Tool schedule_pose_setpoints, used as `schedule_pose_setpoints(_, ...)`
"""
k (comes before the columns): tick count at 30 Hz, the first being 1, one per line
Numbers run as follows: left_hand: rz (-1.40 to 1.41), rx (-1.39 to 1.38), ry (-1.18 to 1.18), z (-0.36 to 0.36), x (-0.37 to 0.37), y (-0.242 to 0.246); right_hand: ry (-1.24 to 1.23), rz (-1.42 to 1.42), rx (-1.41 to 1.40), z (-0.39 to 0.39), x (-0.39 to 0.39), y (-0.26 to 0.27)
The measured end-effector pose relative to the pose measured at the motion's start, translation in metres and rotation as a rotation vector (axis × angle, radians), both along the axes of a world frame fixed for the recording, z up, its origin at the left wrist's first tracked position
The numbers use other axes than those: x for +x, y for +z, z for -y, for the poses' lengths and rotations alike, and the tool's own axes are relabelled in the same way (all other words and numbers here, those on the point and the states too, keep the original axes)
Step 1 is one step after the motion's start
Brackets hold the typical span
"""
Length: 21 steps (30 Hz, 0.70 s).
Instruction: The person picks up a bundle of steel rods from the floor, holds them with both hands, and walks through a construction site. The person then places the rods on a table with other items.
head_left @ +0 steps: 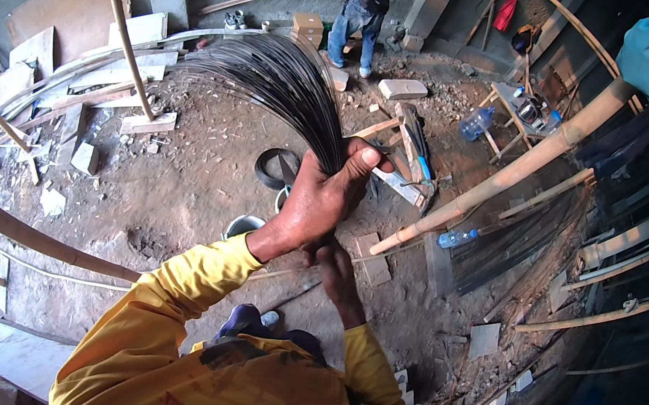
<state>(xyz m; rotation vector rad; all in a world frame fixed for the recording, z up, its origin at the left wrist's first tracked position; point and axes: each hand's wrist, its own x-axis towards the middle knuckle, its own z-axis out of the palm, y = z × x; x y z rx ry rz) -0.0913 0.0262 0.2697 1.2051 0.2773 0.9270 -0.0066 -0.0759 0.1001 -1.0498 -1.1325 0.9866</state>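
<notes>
A bundle of thin dark wires (284,81) rises from my left hand (326,193) and fans out in an arc towards the upper left. The fingers of that hand are wrapped around the bundle, thumb on top. Just below it, my right hand (340,280) is curled at the bundle's lower end, partly hidden behind my left wrist. Beneath my hands, a coil of black wire (267,176) lies on the dirt floor, near a bucket (243,226) that my left forearm partly covers.
A thick bamboo pole (500,165) slants up at right. Left stand a thin pole (120,10) and scattered boards (70,132). A sawhorse-like wooden frame (409,146), a water jug (475,123) and a small table (520,110) are farther off. Another person (360,0) stands by the back wall.
</notes>
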Motion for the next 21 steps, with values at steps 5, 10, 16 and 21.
schedule_pose_setpoints(5, -0.041, 0.042, -0.029, -0.009, -0.003, 0.011, -0.11, 0.276, -0.078, -0.01, 0.0, -0.03)
schedule_pose_setpoints(10, -0.078, 0.204, 0.104, 0.005, 0.004, 0.005, -0.346, 0.643, 0.106, -0.022, -0.003, -0.042)
schedule_pose_setpoints(16, -0.005, 0.018, 0.058, -0.002, 0.004, 0.005, -0.281, 0.405, -0.076, -0.012, 0.003, -0.041)
schedule_pose_setpoints(21, 0.041, -0.053, 0.001, -0.013, -0.002, 0.017, -0.208, 0.087, 0.03, -0.005, 0.004, -0.047)
